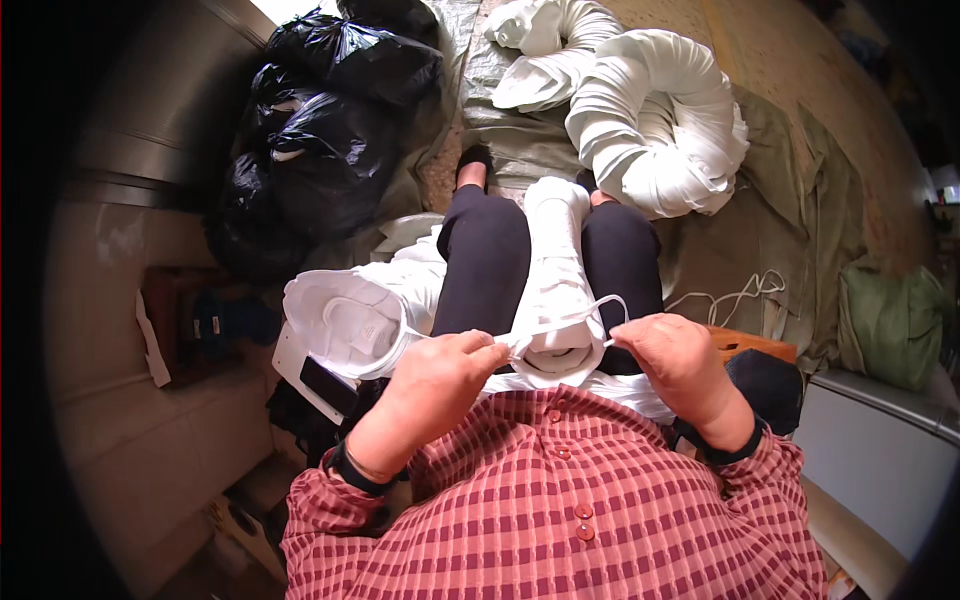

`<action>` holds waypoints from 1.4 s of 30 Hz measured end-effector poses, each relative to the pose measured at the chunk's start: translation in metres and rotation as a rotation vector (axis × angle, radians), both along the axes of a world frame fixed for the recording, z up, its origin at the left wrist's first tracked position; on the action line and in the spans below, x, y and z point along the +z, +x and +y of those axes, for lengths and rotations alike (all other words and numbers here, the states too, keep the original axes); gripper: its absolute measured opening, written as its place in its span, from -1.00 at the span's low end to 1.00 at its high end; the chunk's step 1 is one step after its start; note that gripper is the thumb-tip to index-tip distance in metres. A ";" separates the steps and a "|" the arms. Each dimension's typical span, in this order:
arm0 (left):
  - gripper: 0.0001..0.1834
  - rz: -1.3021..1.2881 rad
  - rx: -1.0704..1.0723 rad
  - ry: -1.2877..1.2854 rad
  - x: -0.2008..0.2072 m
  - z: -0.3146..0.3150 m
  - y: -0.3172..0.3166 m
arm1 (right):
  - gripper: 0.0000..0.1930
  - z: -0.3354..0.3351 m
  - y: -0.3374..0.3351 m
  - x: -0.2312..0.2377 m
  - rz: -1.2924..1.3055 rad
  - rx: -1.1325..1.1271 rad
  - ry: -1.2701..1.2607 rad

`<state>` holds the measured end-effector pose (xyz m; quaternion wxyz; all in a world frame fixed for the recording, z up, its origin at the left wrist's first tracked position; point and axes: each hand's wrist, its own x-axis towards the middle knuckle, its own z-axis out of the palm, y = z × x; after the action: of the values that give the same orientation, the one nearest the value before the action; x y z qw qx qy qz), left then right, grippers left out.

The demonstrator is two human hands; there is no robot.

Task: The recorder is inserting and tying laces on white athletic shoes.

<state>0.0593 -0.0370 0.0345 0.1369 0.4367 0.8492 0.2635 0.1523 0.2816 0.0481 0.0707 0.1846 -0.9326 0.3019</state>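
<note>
A long white stack of nested, soft pieces (555, 265), which look like shoe uppers, lies lengthwise between my thighs, its open end toward my belly. A white lace (610, 300) crosses that end and loops up on the right. At the left edge of the opening, my left hand (440, 375) is closed, pinching the lace and perhaps the rim; its fingertips partly hide what they grip. My right hand (680, 360) pinches the lace just right of the opening. Beside my left thigh, a second white nested stack (345, 315) shows its hollow end, with a label inside.
Black plastic bags (345, 130) are heaped at the far left. Two coiled white stacks (660, 120) rest on a grey-green sheet (790, 190) ahead. Loose white cord (740, 292) lies right of my leg, near a wooden box (750, 342) and a grey cabinet (870, 450).
</note>
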 end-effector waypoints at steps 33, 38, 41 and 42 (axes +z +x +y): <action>-0.82 -0.141 0.132 -0.099 0.001 0.047 -0.011 | -0.95 -0.034 0.013 -0.040 -0.427 -0.559 -0.768; -0.86 -0.256 0.246 0.006 -0.003 0.042 -0.002 | -0.98 -0.029 0.003 -0.028 -0.253 -0.388 -0.414; -0.84 -0.051 0.123 0.019 -0.004 0.043 -0.006 | -0.98 -0.023 -0.004 -0.020 -0.047 -0.225 -0.145; -0.83 0.028 0.045 0.022 -0.004 0.044 -0.007 | -0.98 -0.023 -0.006 -0.018 -0.034 -0.215 -0.123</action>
<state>0.0520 0.0066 0.0306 0.1141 0.4227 0.8577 0.2696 0.1467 0.2586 0.0297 0.0978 0.0739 -0.9277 0.3525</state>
